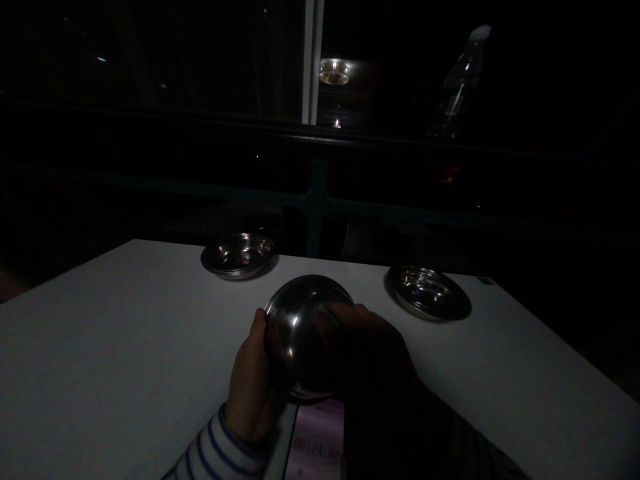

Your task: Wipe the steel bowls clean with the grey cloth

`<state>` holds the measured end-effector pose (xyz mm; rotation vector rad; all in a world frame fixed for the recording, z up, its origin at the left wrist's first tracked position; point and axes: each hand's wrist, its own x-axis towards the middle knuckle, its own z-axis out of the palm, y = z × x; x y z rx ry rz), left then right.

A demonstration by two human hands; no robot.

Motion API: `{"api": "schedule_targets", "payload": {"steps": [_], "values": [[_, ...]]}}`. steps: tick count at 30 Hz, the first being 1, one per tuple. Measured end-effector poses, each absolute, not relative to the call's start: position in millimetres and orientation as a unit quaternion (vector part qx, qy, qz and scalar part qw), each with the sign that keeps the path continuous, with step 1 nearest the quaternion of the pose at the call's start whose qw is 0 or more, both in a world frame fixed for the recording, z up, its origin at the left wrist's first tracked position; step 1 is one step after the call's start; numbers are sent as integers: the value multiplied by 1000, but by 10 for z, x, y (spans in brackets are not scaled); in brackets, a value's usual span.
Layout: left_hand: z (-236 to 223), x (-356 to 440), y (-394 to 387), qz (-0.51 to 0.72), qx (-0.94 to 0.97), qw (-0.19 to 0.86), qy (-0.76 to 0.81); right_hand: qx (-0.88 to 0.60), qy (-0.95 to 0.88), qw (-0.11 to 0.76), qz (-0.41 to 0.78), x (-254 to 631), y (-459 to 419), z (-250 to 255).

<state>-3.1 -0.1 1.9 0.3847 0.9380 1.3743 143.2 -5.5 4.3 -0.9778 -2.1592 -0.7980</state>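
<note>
A shiny metal bowl [295,333] is held between my hands above the near middle of the white table. My left hand [250,387] grips its left edge, the thumb on the rim and the other fingers hidden. Across the bowl's right side lies my right hand [370,347], closed and mostly in shadow, its fingertips against the metal. Whether anything small sits under those fingers I cannot make out. Just below the bowl is a phone [320,433] with a lit pinkish screen that shows timer-like digits.
Toward the table's [125,333] far edge stand a metal bowl [237,257] on the left and another metal bowl [427,293] on the right. Behind the table is a dark railing [315,137]. A clear plastic bottle [460,83] shows at upper right. The scene is very dim.
</note>
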Motion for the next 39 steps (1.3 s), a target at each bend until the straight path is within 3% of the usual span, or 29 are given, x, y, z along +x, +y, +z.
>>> {"api": "schedule_targets", "payload": {"steps": [8, 13, 18, 23, 30, 39], "values": [[28, -19, 3, 609, 171, 646, 427, -382, -830, 296, -279, 1433, -20, 43], [36, -23, 13, 602, 169, 644, 441, -292, -851, 314, -305, 1461, -13, 25], [-5, -28, 9, 599, 193, 651, 424, -388, -820, 316, -278, 1469, -8, 168], [0, -57, 45, 606, 183, 651, 419, -333, -836, 297, -318, 1336, -127, 38], [27, -91, 134, 625, 168, 691, 322, -374, -817, 317, -304, 1501, -12, 257], [83, -84, 120, 631, 146, 694, 315, -355, -833, 293, -307, 1257, -192, 122]]}}
